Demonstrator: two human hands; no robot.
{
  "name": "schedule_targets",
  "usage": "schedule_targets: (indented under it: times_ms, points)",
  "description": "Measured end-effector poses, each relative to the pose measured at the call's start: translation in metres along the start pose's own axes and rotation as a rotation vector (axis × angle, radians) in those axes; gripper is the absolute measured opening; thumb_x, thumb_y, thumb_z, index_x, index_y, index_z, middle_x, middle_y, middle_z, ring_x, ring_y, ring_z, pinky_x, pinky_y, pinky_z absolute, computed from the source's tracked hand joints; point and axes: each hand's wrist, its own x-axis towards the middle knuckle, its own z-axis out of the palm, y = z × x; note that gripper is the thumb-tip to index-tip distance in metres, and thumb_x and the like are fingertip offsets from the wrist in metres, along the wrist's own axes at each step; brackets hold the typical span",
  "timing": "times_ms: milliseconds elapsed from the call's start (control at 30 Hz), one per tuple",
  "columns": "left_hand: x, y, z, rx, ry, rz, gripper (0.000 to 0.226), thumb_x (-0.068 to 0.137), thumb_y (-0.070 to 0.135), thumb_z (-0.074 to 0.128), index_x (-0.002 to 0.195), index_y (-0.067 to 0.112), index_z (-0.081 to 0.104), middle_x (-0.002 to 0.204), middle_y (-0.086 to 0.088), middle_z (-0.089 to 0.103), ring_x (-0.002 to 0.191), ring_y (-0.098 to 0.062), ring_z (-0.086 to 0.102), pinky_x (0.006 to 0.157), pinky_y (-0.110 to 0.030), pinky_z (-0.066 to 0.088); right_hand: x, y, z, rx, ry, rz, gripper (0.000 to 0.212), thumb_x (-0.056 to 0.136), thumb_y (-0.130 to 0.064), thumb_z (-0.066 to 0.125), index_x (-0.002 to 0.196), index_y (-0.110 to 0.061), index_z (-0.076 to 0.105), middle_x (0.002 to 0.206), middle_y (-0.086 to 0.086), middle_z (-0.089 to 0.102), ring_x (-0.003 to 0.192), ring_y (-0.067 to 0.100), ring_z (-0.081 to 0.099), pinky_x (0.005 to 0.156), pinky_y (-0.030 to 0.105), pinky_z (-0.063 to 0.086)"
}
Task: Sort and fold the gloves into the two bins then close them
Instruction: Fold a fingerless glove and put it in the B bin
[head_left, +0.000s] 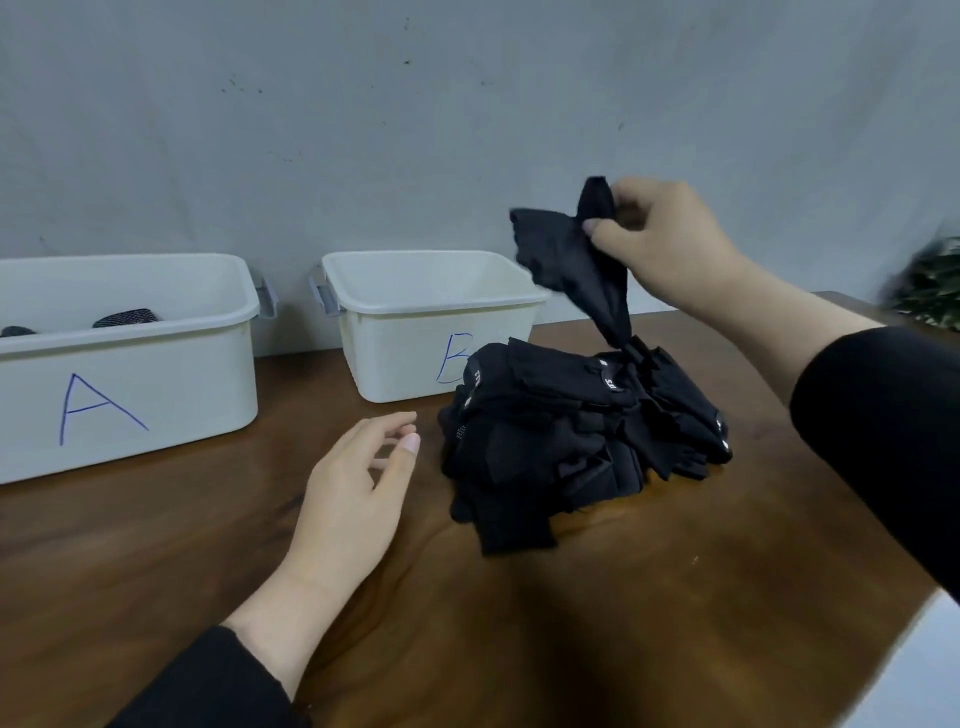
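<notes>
A: Step? R hand pinches a black glove, lifted just above the pile.
B: Picking. L hand loose, empty, beside pile. Next, prob: fold w/ both, pick bin A or bin B.

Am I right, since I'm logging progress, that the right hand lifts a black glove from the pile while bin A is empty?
Not quite. The head view shows bin A already holding dark gloves. The rest stands: the right hand pinches a black glove above the pile.
</notes>
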Motion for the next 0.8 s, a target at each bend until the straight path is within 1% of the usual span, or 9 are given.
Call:
schedule_targets:
  times_ms: [100, 200, 267, 400, 467, 533, 633, 700, 800]
  points:
    - [-0.003, 0.004, -0.006, -0.095, 0.003, -0.014, 0.031, 0.096, 0.042, 0.05, 0.121, 0.031, 0.065, 0.111, 0.02, 0.066, 0.106, 0.011, 0.057, 0.084, -0.001, 0.041, -0.005, -0.028, 0.004, 0.053, -0.014, -0.002, 0.025, 0.09, -0.028, 0.061, 0.095, -0.004, 0.067, 0.099, 0.022, 0.069, 0.078, 0.017, 0.058, 0.073, 0.044, 0.052]
    - [-0.01, 0.008, -0.014, -0.303, -0.015, -0.058, 0.042, 0.093, 0.054, 0.041, 0.122, 0.033, 0.062, 0.11, 0.016, 0.07, 0.107, -0.002, 0.064, 0.091, -0.021, 0.051, -0.019, -0.052, 0.022, 0.132, -0.086, 0.023, 0.023, 0.093, -0.027, 0.059, 0.098, -0.005, 0.068, 0.088, 0.016, 0.071, 0.074, 0.014, 0.058, 0.071, 0.041, 0.051]
    - [-0.016, 0.009, -0.02, -0.424, -0.004, -0.073, 0.049, 0.097, 0.06, 0.035, 0.126, 0.03, 0.059, 0.111, 0.009, 0.072, 0.104, -0.013, 0.068, 0.086, -0.031, 0.056, -0.034, -0.061, 0.045, 0.17, -0.14, 0.056, 0.025, 0.094, -0.028, 0.058, 0.099, -0.004, 0.066, 0.073, 0.008, 0.06, 0.068, 0.015, 0.052, 0.065, 0.034, 0.042]
    - [-0.029, 0.007, -0.043, -0.685, 0.046, -0.234, 0.079, 0.077, 0.08, 0.044, 0.129, 0.022, 0.059, 0.106, -0.013, 0.073, 0.089, -0.027, 0.072, 0.076, -0.039, 0.059, -0.078, -0.077, 0.105, 0.24, -0.21, 0.111, 0.031, 0.094, -0.035, 0.056, 0.093, -0.004, 0.059, 0.066, -0.002, 0.047, 0.064, 0.015, 0.046, 0.064, 0.034, 0.035]
    - [-0.037, 0.005, -0.06, -0.72, 0.04, -0.295, 0.071, 0.074, 0.081, 0.055, 0.123, 0.031, 0.064, 0.11, -0.013, 0.072, 0.091, -0.026, 0.071, 0.08, -0.042, 0.057, -0.101, -0.084, 0.136, 0.293, -0.234, 0.167, 0.033, 0.097, -0.034, 0.056, 0.087, -0.003, 0.055, 0.063, -0.007, 0.042, 0.063, 0.013, 0.042, 0.063, 0.034, 0.034]
    - [-0.044, 0.002, -0.077, -0.726, 0.043, -0.316, 0.045, 0.087, 0.056, 0.063, 0.126, 0.034, 0.061, 0.12, -0.003, 0.071, 0.107, -0.022, 0.069, 0.09, -0.043, 0.054, -0.119, -0.093, 0.163, 0.398, -0.25, 0.224, 0.03, 0.098, -0.034, 0.057, 0.08, -0.01, 0.055, 0.062, -0.011, 0.051, 0.065, 0.014, 0.047, 0.063, 0.031, 0.036]
    - [-0.048, -0.01, -0.101, -0.57, 0.088, -0.353, 0.038, 0.097, 0.024, 0.062, 0.133, 0.034, 0.054, 0.113, 0.004, 0.073, 0.098, -0.018, 0.07, 0.087, -0.046, 0.056, -0.13, -0.105, 0.191, 0.561, -0.235, 0.332, 0.03, 0.097, -0.039, 0.06, 0.09, -0.01, 0.065, 0.086, 0.01, 0.069, 0.073, 0.018, 0.06, 0.068, 0.034, 0.047]
    - [-0.045, -0.021, -0.118, -0.276, 0.142, -0.375, 0.046, 0.096, 0.025, 0.064, 0.138, 0.036, 0.049, 0.105, 0.009, 0.073, 0.087, -0.011, 0.07, 0.082, -0.038, 0.059, -0.138, -0.11, 0.204, 0.579, -0.309, 0.393, 0.032, 0.094, -0.048, 0.064, 0.09, -0.017, 0.064, 0.079, 0.004, 0.067, 0.069, 0.014, 0.061, 0.064, 0.036, 0.057]
    - [-0.043, -0.042, -0.141, 0.169, 0.192, -0.391, 0.068, 0.092, 0.033, 0.067, 0.15, 0.035, 0.032, 0.119, 0.01, 0.058, 0.1, -0.006, 0.06, 0.087, -0.022, 0.05, -0.157, -0.1, 0.222, 0.099, -0.405, 0.269, 0.04, 0.092, -0.059, 0.061, 0.115, -0.027, 0.059, 0.106, -0.011, 0.06, 0.092, 0.011, 0.061, 0.082, 0.035, 0.056]
